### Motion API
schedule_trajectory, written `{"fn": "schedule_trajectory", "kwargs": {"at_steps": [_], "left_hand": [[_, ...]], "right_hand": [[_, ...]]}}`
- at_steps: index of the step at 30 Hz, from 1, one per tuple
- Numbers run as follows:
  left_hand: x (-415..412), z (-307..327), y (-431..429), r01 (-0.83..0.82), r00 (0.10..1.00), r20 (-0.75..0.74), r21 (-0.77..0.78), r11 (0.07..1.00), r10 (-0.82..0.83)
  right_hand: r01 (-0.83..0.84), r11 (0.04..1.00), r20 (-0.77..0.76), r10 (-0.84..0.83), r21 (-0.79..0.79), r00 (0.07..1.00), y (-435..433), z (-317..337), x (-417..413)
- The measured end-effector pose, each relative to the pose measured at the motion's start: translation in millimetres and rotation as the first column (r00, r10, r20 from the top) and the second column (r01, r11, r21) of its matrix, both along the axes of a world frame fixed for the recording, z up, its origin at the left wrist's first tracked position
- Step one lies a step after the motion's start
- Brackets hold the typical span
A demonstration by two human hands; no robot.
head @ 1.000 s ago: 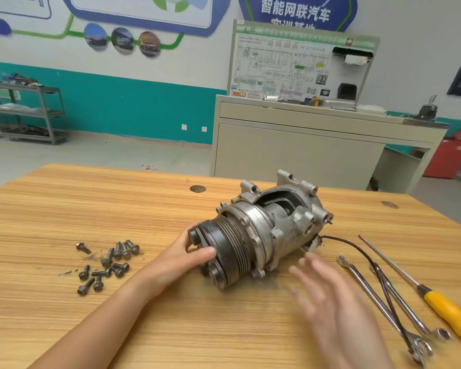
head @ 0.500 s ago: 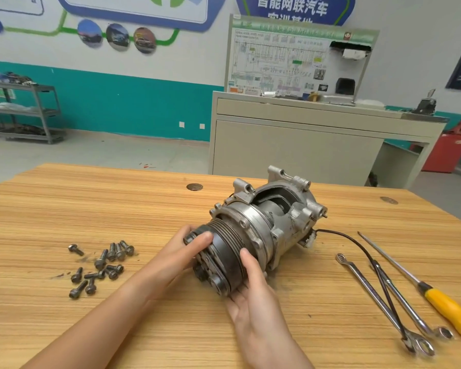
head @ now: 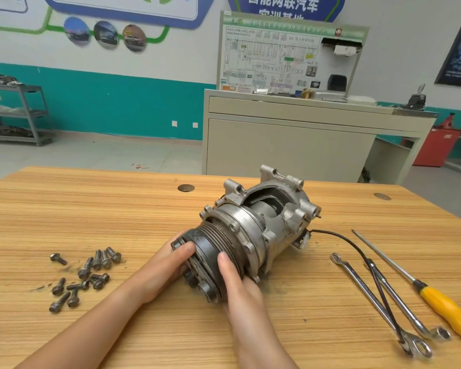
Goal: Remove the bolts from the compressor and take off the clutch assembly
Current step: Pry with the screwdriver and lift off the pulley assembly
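Moved: my right hand (head: 240, 286), which a second ago was hanging in the air off to the right, has come in and closed on the clutch assembly (head: 213, 251). My left hand (head: 165, 265) has kept its place on the front face.
Left grip: the fingers are curled over the upper left edge of the clutch's front plate and hold it firmly.
Right grip: the thumb lies across the grooved pulley rim and the palm cups the lower right side. The fingers underneath are hidden.
Task thing: the clutch is between my two hands and sits on the nose of the compressor (head: 272, 222). The compressor lies on its side on the wooden table (head: 91, 209), with its body running away from the grip, up and to the right.
Bolts: a loose scatter of bolts (head: 85, 275) lies well left of my left wrist.
Right of the grip: two combination wrenches (head: 357, 282) lie there, crossed by a black wire (head: 341, 237) that trails from the compressor's far end. Just past them is a yellow-handled screwdriver (head: 450, 311).
In the way: my own palms cover the lower part of the clutch face and its bottom rim.
Beyond the grip: a beige cabinet (head: 290, 145) with a wiring-diagram board stands behind the table, and a metal shelf rack (head: 19, 113) stands far off to the left.
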State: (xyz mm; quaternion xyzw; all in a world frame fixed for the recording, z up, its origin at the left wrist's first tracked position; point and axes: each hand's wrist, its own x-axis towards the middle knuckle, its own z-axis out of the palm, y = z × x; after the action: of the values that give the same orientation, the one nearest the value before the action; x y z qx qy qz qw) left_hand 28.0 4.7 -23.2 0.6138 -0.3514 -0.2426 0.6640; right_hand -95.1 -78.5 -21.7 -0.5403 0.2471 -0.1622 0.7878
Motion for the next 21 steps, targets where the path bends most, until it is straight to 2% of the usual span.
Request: {"fn": "schedule_trajectory", "kwargs": {"at_steps": [3,9,16,21], "left_hand": [[1.0,-4.6,-2.9,-0.023,0.997,-0.068,-0.033,0.999,0.021],[-4.7,-5.8,-16.5,-0.130,0.984,-0.133,-0.051,0.990,0.122],[-22.3,8.5,-15.7,-0.179,0.979,-0.107,-0.020,0.984,0.176],[-31.7,20.4,-12.8,-0.200,0.977,-0.082,-0.032,0.979,0.196]], "right_hand": [[0.048,0.989,0.019,-0.046,-0.141,0.999,-1.4,-4.3,-1.4],[0.014,0.936,0.018,-0.008,-0.352,1.000,-17.9,-15.9,-7.2],[0.047,0.775,-0.094,-0.136,-0.631,0.986,-27.7,-1.2,-20.0],[0.058,0.772,-0.091,-0.148,-0.633,0.985,-26.0,10.6,-28.2]]}}
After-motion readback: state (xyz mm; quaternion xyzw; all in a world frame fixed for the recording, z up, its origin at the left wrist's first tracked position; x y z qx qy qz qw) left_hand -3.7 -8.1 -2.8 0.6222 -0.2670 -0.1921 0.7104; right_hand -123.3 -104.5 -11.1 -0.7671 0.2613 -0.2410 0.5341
